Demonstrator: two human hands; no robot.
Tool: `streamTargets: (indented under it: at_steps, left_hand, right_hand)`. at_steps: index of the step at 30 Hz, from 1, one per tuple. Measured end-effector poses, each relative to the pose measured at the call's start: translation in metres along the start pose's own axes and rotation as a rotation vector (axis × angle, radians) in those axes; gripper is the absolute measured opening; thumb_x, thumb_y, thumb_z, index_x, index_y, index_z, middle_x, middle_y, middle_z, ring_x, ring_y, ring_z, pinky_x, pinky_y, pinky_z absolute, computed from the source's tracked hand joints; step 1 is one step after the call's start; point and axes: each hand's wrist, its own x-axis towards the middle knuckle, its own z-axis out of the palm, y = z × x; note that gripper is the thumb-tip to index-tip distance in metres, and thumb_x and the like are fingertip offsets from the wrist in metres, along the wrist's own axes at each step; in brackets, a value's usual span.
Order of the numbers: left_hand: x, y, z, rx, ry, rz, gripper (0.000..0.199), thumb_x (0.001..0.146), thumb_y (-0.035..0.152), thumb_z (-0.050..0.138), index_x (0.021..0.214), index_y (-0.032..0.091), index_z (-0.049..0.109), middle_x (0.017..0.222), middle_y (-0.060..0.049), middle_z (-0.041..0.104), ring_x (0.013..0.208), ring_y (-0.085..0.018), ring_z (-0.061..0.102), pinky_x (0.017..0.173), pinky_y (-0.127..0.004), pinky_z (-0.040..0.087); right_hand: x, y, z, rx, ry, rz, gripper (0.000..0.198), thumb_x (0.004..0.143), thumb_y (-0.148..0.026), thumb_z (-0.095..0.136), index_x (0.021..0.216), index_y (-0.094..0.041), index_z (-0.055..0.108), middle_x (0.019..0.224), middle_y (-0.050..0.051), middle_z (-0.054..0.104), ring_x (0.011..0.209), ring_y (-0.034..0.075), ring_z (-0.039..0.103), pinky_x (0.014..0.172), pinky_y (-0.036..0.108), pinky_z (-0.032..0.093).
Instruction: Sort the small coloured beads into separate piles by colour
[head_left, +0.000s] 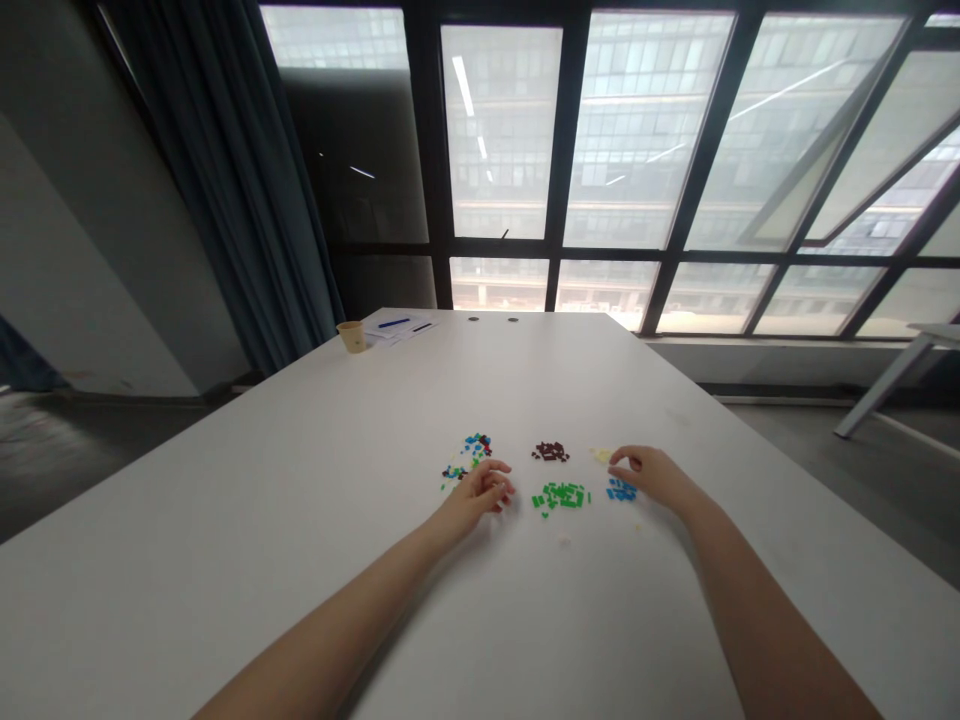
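My left hand (486, 488) is over the table at the near edge of a mixed heap of small coloured plastic pieces (478, 446). Its fingers are loosely curved and apart, and a speck of red shows by the fingertips. My right hand (651, 472) hovers between pale yellow pieces (601, 455) and blue pieces (619, 491). Its thumb and index finger curl toward each other; anything between them is too small to make out. Between the hands lie a dark brown group (551, 452) and a wider spread of green pieces (561, 496).
The white table (480, 390) stretches toward the windows. A tan paper cup (352, 337) stands at its far left edge, beside papers (386, 330) with a blue pen (394, 323). A tiny loose piece (638, 527) lies nearer me. A blue curtain (225, 200) hangs at left.
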Motion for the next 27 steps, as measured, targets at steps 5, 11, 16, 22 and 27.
streamTargets:
  at_steps: [5, 11, 16, 22, 27]
  left_hand:
    - [0.014, 0.0, -0.041, 0.241, 0.41, 0.161, 0.017, 0.077, 0.031, 0.044, 0.082, 0.017, 0.051, 0.078, -0.003, 0.056, 0.071, -0.013, 0.053, 0.064, -0.026, 0.042]
    - [0.022, -0.009, -0.082, 0.817, 0.558, 0.316, 0.032, 0.079, 0.028, 0.037, 0.104, 0.017, 0.053, 0.111, -0.008, 0.054, 0.106, -0.02, 0.046, 0.089, -0.035, 0.038]
    - [0.03, -0.021, -0.075, 1.082, 0.277, 0.226, 0.045, 0.079, 0.022, 0.034, 0.124, 0.019, 0.04, 0.13, -0.006, 0.042, 0.124, -0.021, 0.029, 0.101, -0.039, 0.023]
    - [0.031, -0.024, -0.07, 1.075, 0.217, 0.203, 0.043, 0.081, 0.026, 0.032, 0.121, 0.018, 0.044, 0.123, -0.007, 0.048, 0.116, -0.019, 0.041, 0.099, -0.034, 0.029]
    - [0.035, -0.028, -0.076, 1.073, 0.297, 0.283, 0.037, 0.078, 0.021, 0.033, 0.107, 0.014, 0.054, 0.106, -0.009, 0.058, 0.101, -0.018, 0.05, 0.093, -0.033, 0.035]
  right_hand:
    - [0.001, -0.006, 0.002, 0.019, 0.078, -0.031, 0.029, 0.073, -0.04, 0.045, 0.069, -0.017, 0.063, 0.048, -0.003, 0.038, 0.045, 0.01, 0.037, 0.045, 0.021, 0.025]
    - [0.002, -0.016, 0.01, 0.069, 0.133, -0.095, 0.033, 0.076, -0.042, 0.042, 0.07, -0.016, 0.062, 0.046, -0.003, 0.037, 0.044, 0.009, 0.036, 0.045, 0.021, 0.023]
    - [0.001, -0.023, 0.012, 0.085, 0.12, -0.12, 0.03, 0.076, -0.04, 0.043, 0.071, -0.017, 0.063, 0.047, -0.004, 0.035, 0.045, 0.009, 0.035, 0.046, 0.021, 0.024]
    - [0.0, -0.023, 0.015, 0.093, 0.089, -0.131, 0.031, 0.076, -0.04, 0.042, 0.071, -0.017, 0.062, 0.047, -0.004, 0.035, 0.045, 0.009, 0.035, 0.046, 0.021, 0.024]
    - [0.0, -0.023, 0.015, 0.094, 0.091, -0.13, 0.032, 0.076, -0.041, 0.042, 0.069, -0.017, 0.062, 0.048, -0.004, 0.036, 0.046, 0.009, 0.035, 0.046, 0.021, 0.025]
